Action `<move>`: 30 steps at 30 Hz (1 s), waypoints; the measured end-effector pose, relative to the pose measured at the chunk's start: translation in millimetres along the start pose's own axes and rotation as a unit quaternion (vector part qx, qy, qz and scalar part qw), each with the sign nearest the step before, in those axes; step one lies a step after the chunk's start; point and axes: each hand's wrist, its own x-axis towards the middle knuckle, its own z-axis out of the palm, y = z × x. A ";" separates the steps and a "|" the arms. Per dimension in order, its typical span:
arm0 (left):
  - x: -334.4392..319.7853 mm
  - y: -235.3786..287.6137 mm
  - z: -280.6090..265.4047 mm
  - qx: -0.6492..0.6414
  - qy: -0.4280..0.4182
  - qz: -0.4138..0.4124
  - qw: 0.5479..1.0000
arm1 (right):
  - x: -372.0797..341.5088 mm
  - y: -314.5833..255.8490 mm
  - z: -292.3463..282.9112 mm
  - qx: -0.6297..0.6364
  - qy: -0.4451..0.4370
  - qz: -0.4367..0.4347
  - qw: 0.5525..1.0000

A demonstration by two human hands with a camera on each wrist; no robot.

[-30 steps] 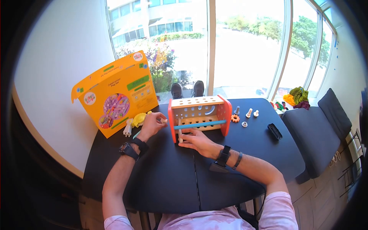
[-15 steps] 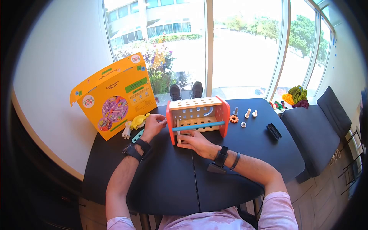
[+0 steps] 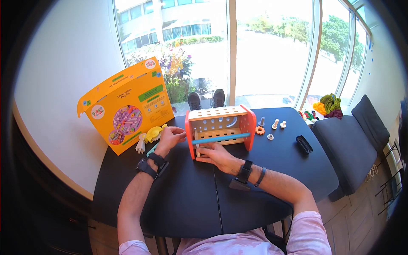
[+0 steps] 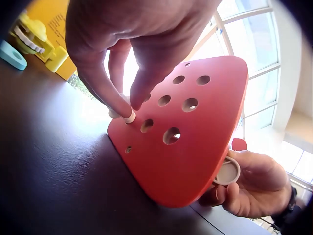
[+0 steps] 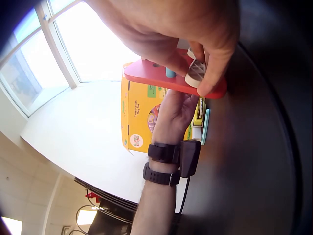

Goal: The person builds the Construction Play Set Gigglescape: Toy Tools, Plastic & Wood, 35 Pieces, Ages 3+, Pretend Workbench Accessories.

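A wooden toy toolbox (image 3: 221, 114) with red ends and a blue bar (image 3: 221, 138) stands on the black table. At its left red end panel (image 4: 171, 161), my left hand (image 3: 172, 137) pinches a small cream toy bolt (image 4: 129, 117) at a hole near the panel's lower edge. My right hand (image 3: 219, 158) reaches under the blue bar at the front. Its thumb and fingers grip a cream toy strip (image 5: 195, 73) with a lattice middle and a round end, close to the panel's inner side. Fingers partly hide the bolt and the strip.
A yellow cardboard box (image 3: 127, 102) stands behind my left hand, near a yellow toy (image 3: 153, 134), a white toy piece (image 3: 140, 145) and a teal strip (image 3: 151, 149). Right of the toolbox lie an orange gear (image 3: 260, 130), several bolts, a nut (image 3: 270, 137) and a black case (image 3: 304, 144).
My left hand has come slightly right, bringing the bolt from just beside the red panel up against it. The right hand stays at the strip, which is now more hidden.
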 end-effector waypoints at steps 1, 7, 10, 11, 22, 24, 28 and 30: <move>-1.3 3.5 0.6 -0.004 -0.004 -0.003 1.000 | 0.7 0.3 -0.4 0.001 0.000 0.001 1.000; -11.1 23.5 8.5 -0.035 -0.017 -0.034 0.999 | -0.7 -2.6 0.4 -0.004 0.000 0.004 1.000; -12.2 28.8 10.9 -0.050 -0.032 -0.050 0.997 | -0.8 -3.0 0.0 -0.006 0.001 0.000 1.000; -11.1 27.5 10.2 -0.048 -0.041 -0.055 0.997 | -0.3 -3.1 -0.4 -0.005 0.000 0.001 1.000; -9.5 26.9 12.2 -0.038 -0.019 -0.066 0.997 | 1.6 -3.8 0.1 0.000 0.023 -0.014 1.000; -11.2 29.5 12.3 -0.057 -0.025 -0.065 0.996 | 2.2 -3.0 -0.2 -0.008 0.029 -0.017 0.999; -8.4 24.4 10.6 -0.061 -0.022 -0.045 0.997 | 4.8 -0.9 0.1 -0.010 0.035 -0.025 0.999; -3.3 15.2 7.4 -0.050 -0.023 -0.030 0.998 | 3.1 -2.4 3.1 -0.012 0.044 -0.030 0.999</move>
